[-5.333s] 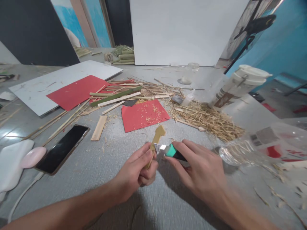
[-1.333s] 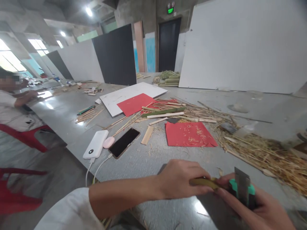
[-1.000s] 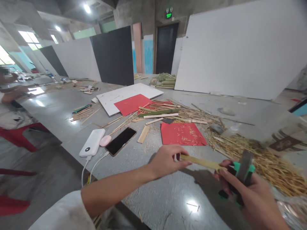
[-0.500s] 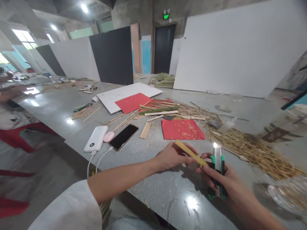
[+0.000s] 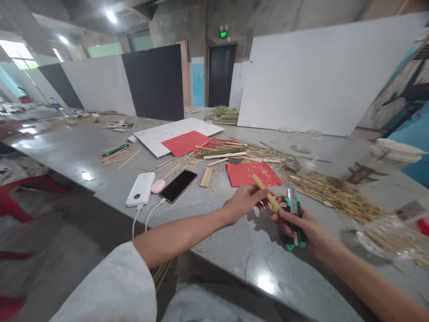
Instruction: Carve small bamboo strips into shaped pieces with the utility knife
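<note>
A short yellowish strip [image 5: 264, 190], like straw or bamboo, slants between my two hands above the table. My left hand [image 5: 246, 201] pinches it along its length with fingers and thumb. The near end of the strip meets the fingertips of my right hand [image 5: 301, 221]. That same hand is wrapped round a green-and-black utility knife [image 5: 294, 219], its metal blade end pointing up and away from me. Just beyond the strip lies a red sheet [image 5: 251, 173] sprinkled with straw shavings.
A power bank [image 5: 140, 190], a pink round case [image 5: 158, 186] and a phone [image 5: 179, 185] lie to the left with white cables. Straw [image 5: 345, 194] spreads to the right beside a crumpled clear plastic wrapper [image 5: 392, 237]. Thin sticks and a white board [image 5: 150, 136] lie farther back.
Both hands, with the strip and the knife, sit slightly higher in the view. The strip is tilted more steeply. My head view has shifted, bringing more of the right side into sight.
</note>
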`<control>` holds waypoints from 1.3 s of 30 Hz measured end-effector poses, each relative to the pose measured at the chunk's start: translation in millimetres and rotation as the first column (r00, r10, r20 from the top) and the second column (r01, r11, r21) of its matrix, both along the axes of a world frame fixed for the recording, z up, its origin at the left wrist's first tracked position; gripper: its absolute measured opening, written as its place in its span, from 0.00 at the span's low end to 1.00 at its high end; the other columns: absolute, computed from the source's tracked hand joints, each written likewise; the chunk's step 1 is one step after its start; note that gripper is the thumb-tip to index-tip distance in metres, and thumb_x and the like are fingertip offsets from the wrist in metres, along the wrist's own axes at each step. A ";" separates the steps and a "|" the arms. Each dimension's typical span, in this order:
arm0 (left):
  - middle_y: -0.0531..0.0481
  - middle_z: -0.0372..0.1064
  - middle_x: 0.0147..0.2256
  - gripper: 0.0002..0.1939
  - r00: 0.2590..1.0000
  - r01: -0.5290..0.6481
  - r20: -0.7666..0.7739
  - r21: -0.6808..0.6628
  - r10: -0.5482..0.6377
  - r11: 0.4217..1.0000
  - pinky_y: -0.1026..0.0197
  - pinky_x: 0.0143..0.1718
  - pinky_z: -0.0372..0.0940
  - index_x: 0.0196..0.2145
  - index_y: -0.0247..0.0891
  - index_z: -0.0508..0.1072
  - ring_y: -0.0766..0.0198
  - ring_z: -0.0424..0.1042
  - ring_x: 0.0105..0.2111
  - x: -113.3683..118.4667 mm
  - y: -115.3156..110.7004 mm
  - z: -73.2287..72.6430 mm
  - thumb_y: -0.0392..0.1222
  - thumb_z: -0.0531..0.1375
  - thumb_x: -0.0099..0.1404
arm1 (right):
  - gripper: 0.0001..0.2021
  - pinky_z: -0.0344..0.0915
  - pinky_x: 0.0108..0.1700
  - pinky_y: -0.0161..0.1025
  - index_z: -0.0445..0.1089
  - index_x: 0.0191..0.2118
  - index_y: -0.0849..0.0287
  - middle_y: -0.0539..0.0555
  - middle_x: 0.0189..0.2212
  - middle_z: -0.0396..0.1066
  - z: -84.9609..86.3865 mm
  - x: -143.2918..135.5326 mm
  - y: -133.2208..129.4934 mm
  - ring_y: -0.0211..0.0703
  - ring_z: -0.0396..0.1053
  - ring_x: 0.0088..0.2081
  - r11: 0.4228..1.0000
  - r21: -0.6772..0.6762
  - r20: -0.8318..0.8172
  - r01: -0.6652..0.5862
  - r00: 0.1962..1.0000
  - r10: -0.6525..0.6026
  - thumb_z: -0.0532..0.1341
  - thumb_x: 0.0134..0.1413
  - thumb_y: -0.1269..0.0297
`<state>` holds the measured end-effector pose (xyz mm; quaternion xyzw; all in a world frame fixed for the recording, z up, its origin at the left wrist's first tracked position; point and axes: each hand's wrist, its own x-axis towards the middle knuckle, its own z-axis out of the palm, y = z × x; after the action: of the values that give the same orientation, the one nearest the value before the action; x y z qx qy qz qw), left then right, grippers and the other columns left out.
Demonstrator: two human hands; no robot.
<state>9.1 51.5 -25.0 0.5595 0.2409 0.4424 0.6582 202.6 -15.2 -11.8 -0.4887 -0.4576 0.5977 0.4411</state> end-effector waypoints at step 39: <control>0.44 0.78 0.43 0.17 0.950 -0.218 -0.217 0.050 0.224 0.975 0.57 0.38 0.75 0.55 0.34 0.75 0.60 0.78 0.37 6.2 35.5 -2.8 0.48 0.63 0.76 | 0.17 0.59 0.24 0.35 0.73 0.39 0.57 0.48 0.24 0.64 -16.9 18.6 30.2 0.38 0.58 0.23 0.960 0.017 -0.323 -0.278 0.908 0.268 0.63 0.64 0.47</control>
<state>15.3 87.1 -27.8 0.5830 0.3681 0.4514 0.5664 221.2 15.0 -28.7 -0.3222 -0.4343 0.7319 0.4146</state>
